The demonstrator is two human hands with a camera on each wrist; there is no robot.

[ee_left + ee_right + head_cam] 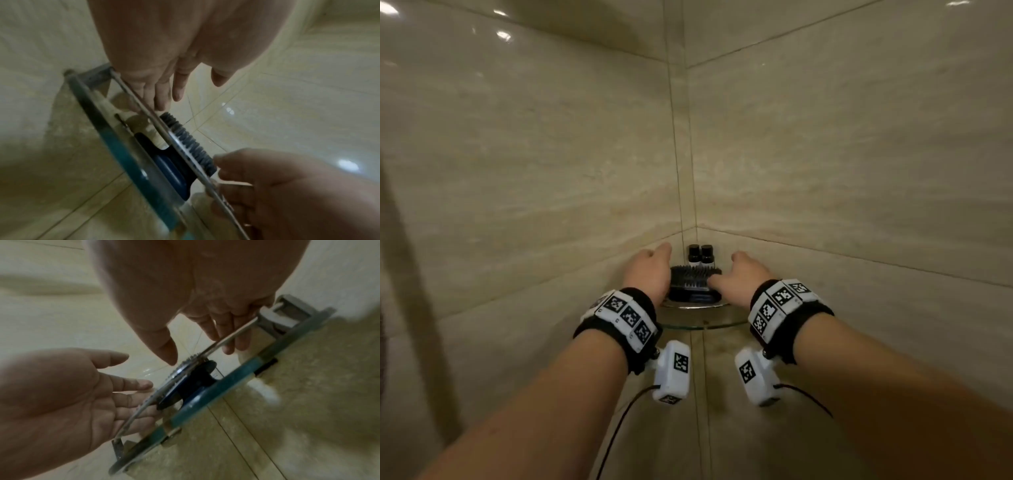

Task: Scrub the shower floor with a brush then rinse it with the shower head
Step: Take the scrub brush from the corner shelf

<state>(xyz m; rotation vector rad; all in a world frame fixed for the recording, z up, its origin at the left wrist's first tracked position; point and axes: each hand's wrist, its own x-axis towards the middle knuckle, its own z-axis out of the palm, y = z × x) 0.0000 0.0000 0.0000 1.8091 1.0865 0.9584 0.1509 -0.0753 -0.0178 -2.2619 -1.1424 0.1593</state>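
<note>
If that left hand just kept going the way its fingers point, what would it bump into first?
Probably the tiled wall in the corner: the left hand passes to the left of the brush, fingers straight. Depth is hard to judge.

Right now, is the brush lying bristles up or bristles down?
Bristles up. The brush lies on the corner shelf, dark bristles facing upward, blue handle underneath.

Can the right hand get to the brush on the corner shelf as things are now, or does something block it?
Probably yes. The right hand is already at the right end of the scrub brush, fingers open. The two small bottles stand behind the brush, not between. Only the shelf's metal rail crosses the fingers in front.
</note>
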